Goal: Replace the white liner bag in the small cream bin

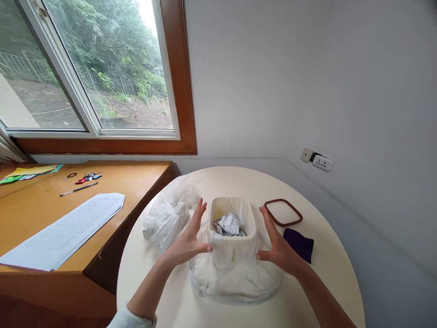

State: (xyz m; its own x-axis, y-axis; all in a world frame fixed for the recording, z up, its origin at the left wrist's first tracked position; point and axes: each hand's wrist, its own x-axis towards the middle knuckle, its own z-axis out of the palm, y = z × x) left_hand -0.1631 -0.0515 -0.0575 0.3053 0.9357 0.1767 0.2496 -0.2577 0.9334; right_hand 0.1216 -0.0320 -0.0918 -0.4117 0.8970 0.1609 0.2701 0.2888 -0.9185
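A small cream trash bin (235,238) stands upright on a round table, with crumpled paper (229,224) inside it. A clear plastic bag (239,282) lines the bin; its top is folded down over the rim and spreads around the base on the tabletop. My left hand (191,237) is at the bin's left side, fingers spread, thumb close to the wall. On the other side is my right hand (278,246), likewise spread, its thumb near the bag. Neither hand grips anything; whether the thumbs touch the plastic I cannot tell.
On the round table (225,177) lie crumpled white plastic bags (169,218) at left, a brown rounded-square frame (300,217) and a folded dark purple cloth (299,243) at right. A wooden desk (136,175) holds papers (68,230), a pen (78,189) and keys (89,177).
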